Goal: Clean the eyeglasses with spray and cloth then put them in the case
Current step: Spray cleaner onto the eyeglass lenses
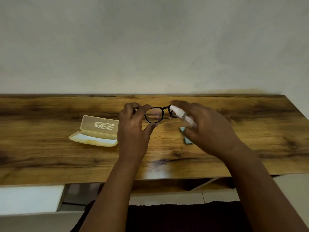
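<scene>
Black-framed eyeglasses (154,114) are held above the wooden table (50,148), pinched at their left end by my left hand (133,129). My right hand (209,129) grips a small clear spray bottle (181,115) with a white top, its nozzle close to the right lens, which it partly hides. A light blue cloth (185,137) lies on the table under my right hand, mostly covered. To the left, an open cream glasses case (95,133) rests on the table with its lid up and a pale lining showing.
A plain wall rises right behind the table's far edge. A white object (30,200) sits below the table's near edge at the left. Tiled floor and a dark mat (184,215) lie below.
</scene>
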